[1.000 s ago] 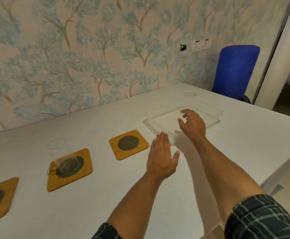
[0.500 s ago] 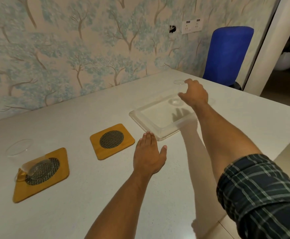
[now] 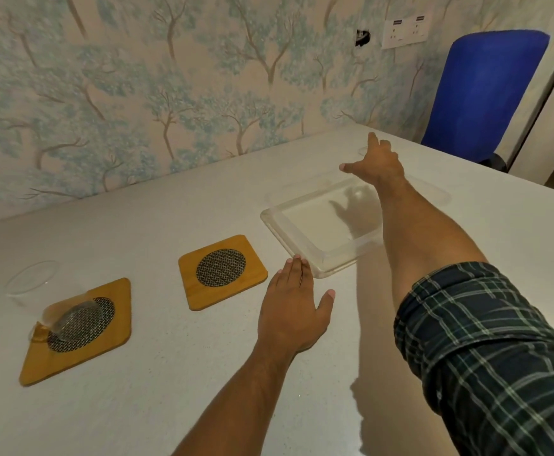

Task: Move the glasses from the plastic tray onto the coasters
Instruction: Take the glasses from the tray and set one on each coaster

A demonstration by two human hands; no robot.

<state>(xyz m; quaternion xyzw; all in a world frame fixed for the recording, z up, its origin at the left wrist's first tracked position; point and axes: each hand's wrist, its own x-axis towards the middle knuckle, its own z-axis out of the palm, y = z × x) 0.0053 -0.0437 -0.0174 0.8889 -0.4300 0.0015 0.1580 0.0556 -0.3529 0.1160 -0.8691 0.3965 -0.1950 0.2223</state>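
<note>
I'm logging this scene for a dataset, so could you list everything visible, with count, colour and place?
Coasters: two, orange-brown with dark mesh centres; one bare near the tray, one at the left under a glass.
Glass: one clearly seen, clear, standing on the left coaster. A faint clear rim by the right fingertips may be another; too faint to tell.
Plastic tray: one, clear, mid-table, nothing clearly standing in it.
Table: one, white.
Chair: one, blue, beyond the table's far right end.
Wall sockets: white plate on the tree-patterned wallpaper.
Left hand: flat on the table, by the tray's near corner.
Right hand: open, stretched out over the tray's far side; checked sleeve.
</note>
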